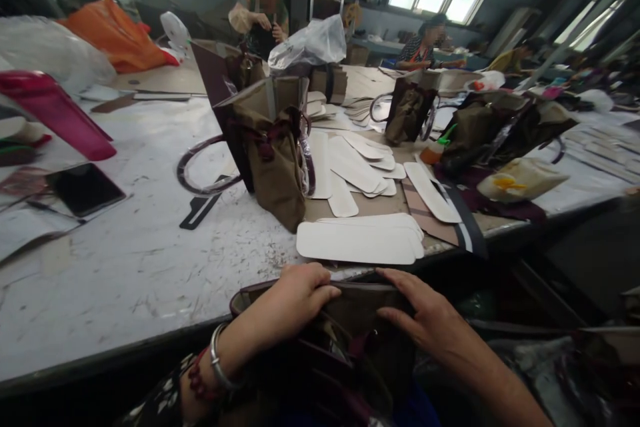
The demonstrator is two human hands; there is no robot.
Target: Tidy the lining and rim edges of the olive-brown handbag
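A dark olive and maroon handbag (360,307) lies below the table's front edge, close to my body. My left hand (303,290) grips its upper rim, thumb on the near side. Further right along that same rim, my right hand (415,303) pinches it between thumb and fingers. The lower part of the bag falls into shadow. Just beyond both hands lies a small stack of white rounded panels (357,242). Another olive handbag (275,153) stands open behind, with a plastic-wrapped ring handle (205,167) at its left side.
More white panels (355,163) are scattered mid-table. Two further bags (410,107) and a bottle with a green tip (435,148) stand to the right, near a yellowish container (523,180). A phone (85,189) and pink holder (55,113) lie left. Several people sit behind.
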